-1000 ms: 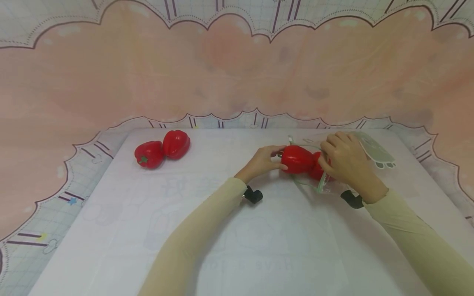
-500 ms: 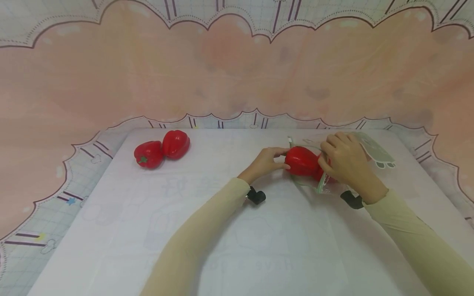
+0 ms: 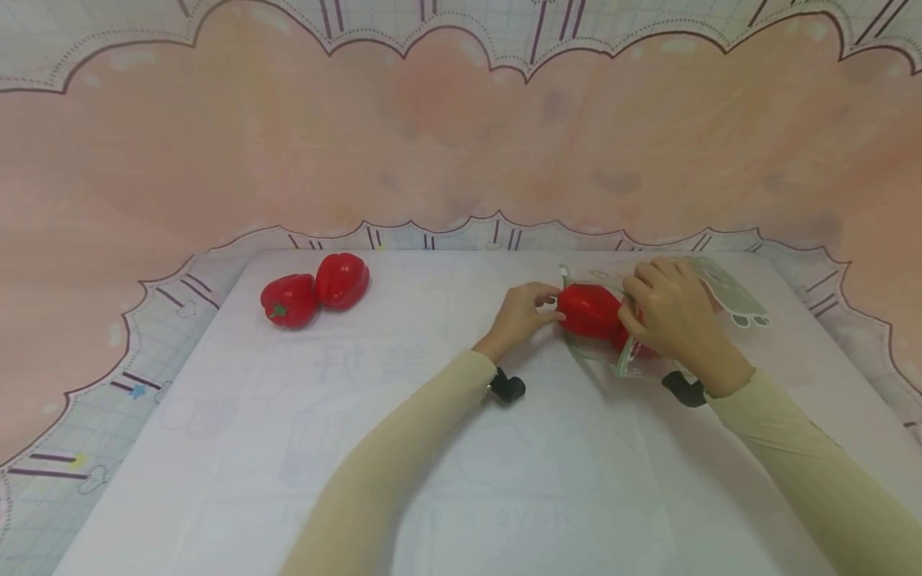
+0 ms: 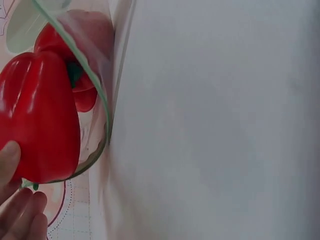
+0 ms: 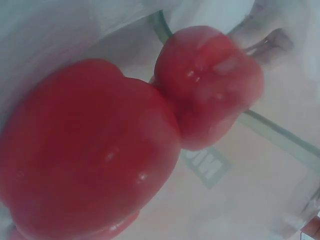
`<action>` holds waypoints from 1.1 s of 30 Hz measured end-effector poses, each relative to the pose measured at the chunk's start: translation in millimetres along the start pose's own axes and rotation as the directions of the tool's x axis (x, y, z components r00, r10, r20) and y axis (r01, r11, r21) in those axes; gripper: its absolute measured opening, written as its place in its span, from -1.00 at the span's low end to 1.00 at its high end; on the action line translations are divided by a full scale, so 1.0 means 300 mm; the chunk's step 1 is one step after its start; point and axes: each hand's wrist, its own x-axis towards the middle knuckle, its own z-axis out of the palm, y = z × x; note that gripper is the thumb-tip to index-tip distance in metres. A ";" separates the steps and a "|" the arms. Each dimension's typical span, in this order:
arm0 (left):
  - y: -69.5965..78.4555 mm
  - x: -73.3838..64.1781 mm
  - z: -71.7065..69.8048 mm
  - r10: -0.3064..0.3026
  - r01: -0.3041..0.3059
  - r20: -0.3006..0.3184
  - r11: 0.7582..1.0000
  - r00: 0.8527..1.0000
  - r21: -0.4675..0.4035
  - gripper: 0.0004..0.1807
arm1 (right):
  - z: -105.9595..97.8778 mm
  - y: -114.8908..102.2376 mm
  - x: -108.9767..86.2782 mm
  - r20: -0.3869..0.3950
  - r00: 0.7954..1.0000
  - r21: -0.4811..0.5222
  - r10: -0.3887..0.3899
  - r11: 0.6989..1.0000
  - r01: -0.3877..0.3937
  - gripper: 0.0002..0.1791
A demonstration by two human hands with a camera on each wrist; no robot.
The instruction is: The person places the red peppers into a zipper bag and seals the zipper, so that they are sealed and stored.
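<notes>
My left hand [image 3: 520,320] holds a red bell pepper [image 3: 587,310] at its stem end, thumb on its side and fingers by the stem in the left wrist view. That pepper lies at the mouth of a clear plastic bag with a green edge [image 4: 103,95]. Inside the bag a second red bell pepper [image 4: 91,32] sits right against it, partly covered by my right hand in the head view. My right hand [image 3: 670,308] grips the bag's upper edge with curled fingers. Through the film, the right wrist view shows the bagged pepper [image 5: 90,155] large and close.
Two more red bell peppers, one with its green stem facing forward [image 3: 290,302] and one behind it [image 3: 342,282], lie side by side at the back left of the white table [image 3: 432,448]. A patterned cloth [image 3: 432,136] hangs behind the table.
My left hand has moved a little to the right, pushing its bell pepper further into the bag's mouth. My right hand has stayed in place on the bag.
</notes>
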 end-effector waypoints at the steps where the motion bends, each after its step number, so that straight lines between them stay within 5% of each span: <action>1: 0.001 0.000 0.004 -0.013 0.013 -0.002 1.000 1.000 -0.014 -0.57 | 0.001 0.000 0.000 -0.003 1.000 0.000 -0.001 1.000 0.001 -0.85; 14: 0.003 0.020 0.039 -0.011 0.013 0.008 0.970 1.000 -0.244 -0.58 | 0.005 0.000 0.000 -0.002 1.000 -0.001 0.000 1.000 0.000 -0.85; 19: 0.005 0.030 0.057 -0.018 0.018 0.001 0.973 1.000 -0.230 -0.60 | 0.008 0.001 0.003 -0.021 1.000 -0.002 -0.019 1.000 0.019 -0.83; 28: 0.013 0.050 0.079 -0.059 0.041 -0.103 0.984 0.993 -0.171 -0.78 | 0.005 -0.001 0.004 -0.002 1.000 0.003 -0.011 1.000 0.011 -0.84; 33: 0.030 0.064 0.089 -0.078 0.062 -0.099 0.986 0.992 -0.152 -0.80 | 0.004 -0.002 0.001 0.007 1.000 0.000 0.000 1.000 0.000 -0.86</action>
